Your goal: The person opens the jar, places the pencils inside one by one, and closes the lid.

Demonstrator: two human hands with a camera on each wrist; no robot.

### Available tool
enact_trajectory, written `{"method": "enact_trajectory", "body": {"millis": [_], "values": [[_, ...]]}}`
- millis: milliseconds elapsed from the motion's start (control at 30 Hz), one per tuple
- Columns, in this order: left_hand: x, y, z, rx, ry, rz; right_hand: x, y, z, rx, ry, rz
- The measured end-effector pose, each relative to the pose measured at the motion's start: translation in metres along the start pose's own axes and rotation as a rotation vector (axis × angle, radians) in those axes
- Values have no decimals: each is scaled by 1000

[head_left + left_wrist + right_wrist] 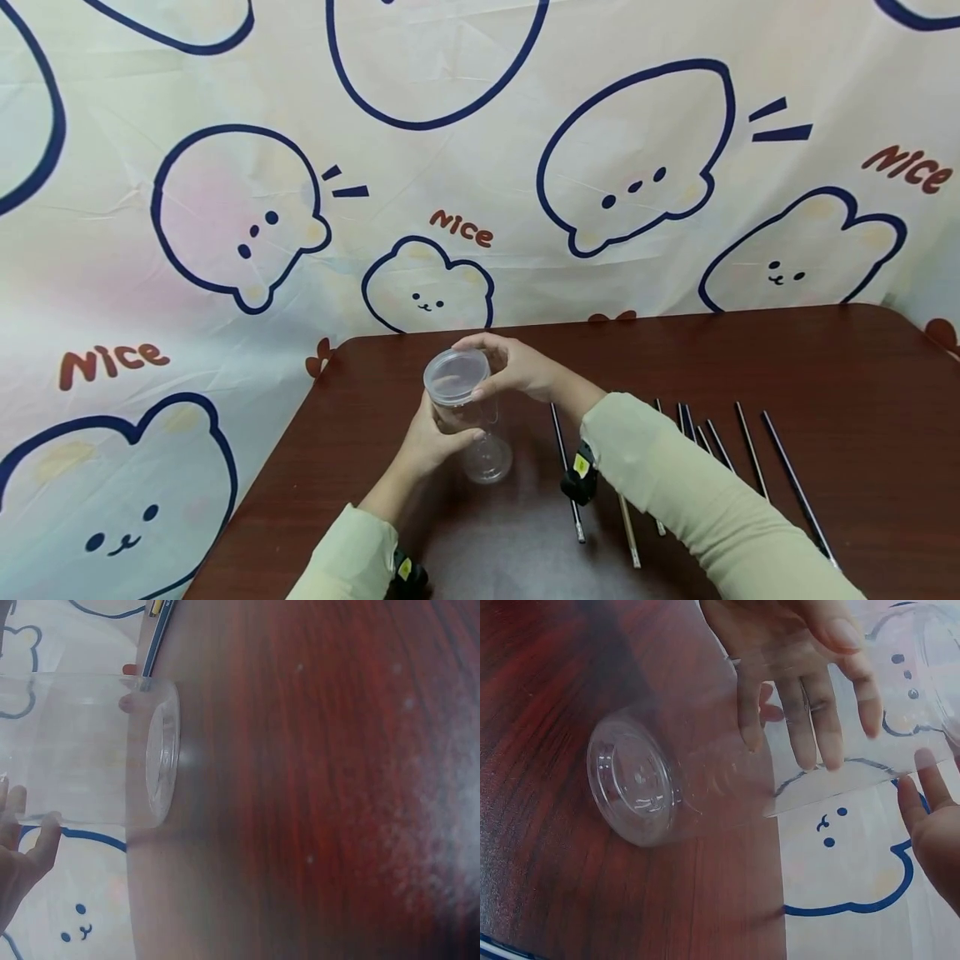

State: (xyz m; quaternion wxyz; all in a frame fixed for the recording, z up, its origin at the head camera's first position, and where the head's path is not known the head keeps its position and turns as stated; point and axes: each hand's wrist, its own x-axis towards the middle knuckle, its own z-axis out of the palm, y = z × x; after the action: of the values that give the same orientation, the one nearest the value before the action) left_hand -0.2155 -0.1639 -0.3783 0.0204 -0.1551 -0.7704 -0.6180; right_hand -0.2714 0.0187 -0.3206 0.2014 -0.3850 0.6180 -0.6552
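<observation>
A clear plastic jar (pixel 486 425) with a translucent round lid (pixel 456 375) is held over the table, tilted, its bottom pointing down. My left hand (pixel 431 437) grips the jar's side below the lid, thumb on the near side. At the top, my right hand (pixel 525 371) grips the lid's edge between thumb and fingers. In the right wrist view the left hand's fingers spread along the far side of the clear wall. The jar (pixel 90 750) shows nothing inside in the left wrist view. Whether its bottom touches the table cannot be told.
Several thin sticks (pixel 798 487) that look like paintbrushes lie on the brown table (pixel 360 417), right of the jar, some partly hidden under the right sleeve (pixel 675 475). A printed cloth (pixel 420 183) with cartoon faces hangs behind the table's far edge.
</observation>
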Motion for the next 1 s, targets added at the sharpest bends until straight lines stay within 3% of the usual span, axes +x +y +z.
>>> {"method": "enact_trajectory", "body": {"millis": [167, 400, 600, 733, 833, 900, 1000], "values": [[0, 8, 2, 7, -1, -10, -5, -1, 3, -36, 49, -11], [-1, -2, 2, 57, 29, 20, -21, -4, 28, -364, 395, -15], [-2, -4, 1, 61, 36, 29, -22, -5, 49, -539, 532, -19], [-2, -3, 1, 35, 22, 10, -19, -5, 55, -577, 570, -25], [-2, 3, 2, 33, 20, -7, -18, -4, 52, -549, 552, -49], [-4, 9, 4, 19, 15, -8, -17, -5, 46, -509, 505, -46], [-6, 17, 5, -5, 3, -9, -14, -7, 32, -414, 368, -23]]}}
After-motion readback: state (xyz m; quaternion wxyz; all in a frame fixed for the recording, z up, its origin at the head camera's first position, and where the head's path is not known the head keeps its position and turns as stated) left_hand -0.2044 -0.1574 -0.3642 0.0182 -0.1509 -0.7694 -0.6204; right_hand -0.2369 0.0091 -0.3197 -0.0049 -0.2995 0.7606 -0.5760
